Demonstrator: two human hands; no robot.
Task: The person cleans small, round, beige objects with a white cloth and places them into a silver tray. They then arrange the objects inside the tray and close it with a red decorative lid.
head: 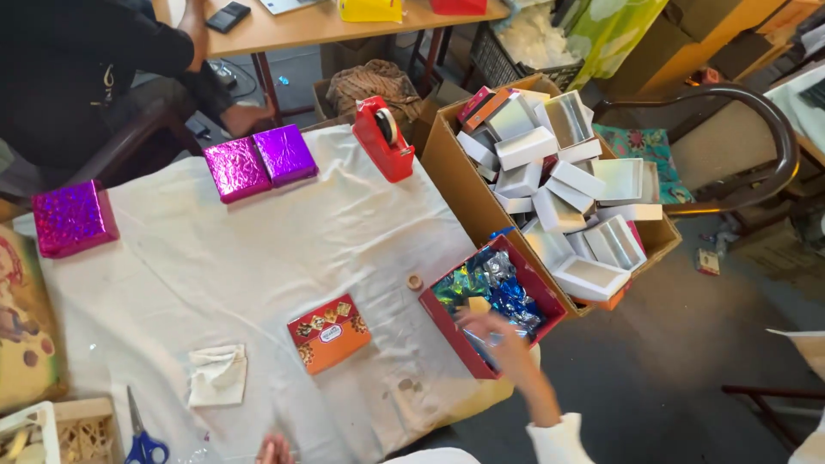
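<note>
One hand, the right (490,331), reaches into the red box (447,322) of shiny foil wrappers (494,288) at the table's right edge, grip blurred, can't tell. That box's long axis runs diagonally, up-right. Left hand (275,448) barely shows, can't tell either.

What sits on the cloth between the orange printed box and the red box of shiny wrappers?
A small tape roll lies between the orange printed box and the red box, head view.
</note>
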